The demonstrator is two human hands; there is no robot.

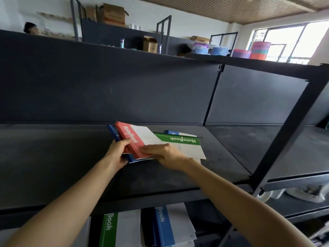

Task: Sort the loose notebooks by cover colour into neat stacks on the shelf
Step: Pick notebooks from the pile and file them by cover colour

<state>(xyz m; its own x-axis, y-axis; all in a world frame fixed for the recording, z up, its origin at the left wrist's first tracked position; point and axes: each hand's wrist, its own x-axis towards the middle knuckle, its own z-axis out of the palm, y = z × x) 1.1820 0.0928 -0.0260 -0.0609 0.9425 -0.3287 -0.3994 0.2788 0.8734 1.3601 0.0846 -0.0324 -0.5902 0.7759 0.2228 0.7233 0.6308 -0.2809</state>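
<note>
Lettering "NoteBook" on red notebook (130, 139); left hand (117, 151) grips it, right hand (164, 155) rests flat atop.

Both forearms reach forward. The left hand (118, 151) grips a red-topped bundle of paper notebooks (130, 138), thumb on top; the right hand (164, 154) touches it with straight fingers.

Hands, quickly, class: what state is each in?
Left hand: grips the red-covered paper notebook.
Right hand: fingers on that notebook; grip unclear.
</note>
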